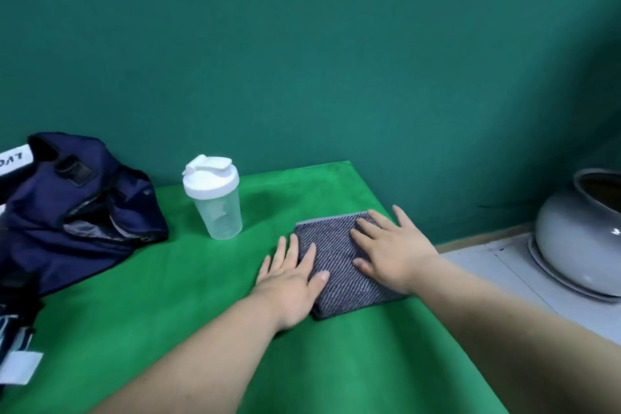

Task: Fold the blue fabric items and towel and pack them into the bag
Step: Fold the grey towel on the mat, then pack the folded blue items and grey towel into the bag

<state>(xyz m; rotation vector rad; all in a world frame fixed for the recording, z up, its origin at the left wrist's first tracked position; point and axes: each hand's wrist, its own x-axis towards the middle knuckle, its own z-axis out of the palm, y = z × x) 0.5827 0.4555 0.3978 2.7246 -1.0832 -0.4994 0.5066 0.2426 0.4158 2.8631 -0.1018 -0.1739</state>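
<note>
Your left hand [290, 279] and right hand [395, 255] are both lying flat, fingers straight and spread, gripping nothing. They are sitting side by side but apart, with a strip of the grey striped towel [339, 267] showing between them. The towel is lying folded into a compact pad directly under your palms. Your right hand is covering its far right part, and your left hand is pressing along its left edge, thumb on the cloth and outer fingers spilling onto the green table cover [188, 312].

The pad's longer side appears to be running away from you, slanting a little from your left fingertips toward your right wrist, so each hand is sitting against one long edge. That looks like smoothing the last fold, with the towel ready to lift.

The dark blue bag [77, 208] is slumping well off to the left of your left hand, and a clear shaker bottle [216, 202] is standing between that hand and the bag. Your left hand is the nearer one, so the carry is probably going leftward, passing on your side of the bottle. The bag's mouth seems to be gaping only partly, so it may need holding open.

A grey ceramic pot [578, 235] is sitting off the table beyond your right hand
</note>
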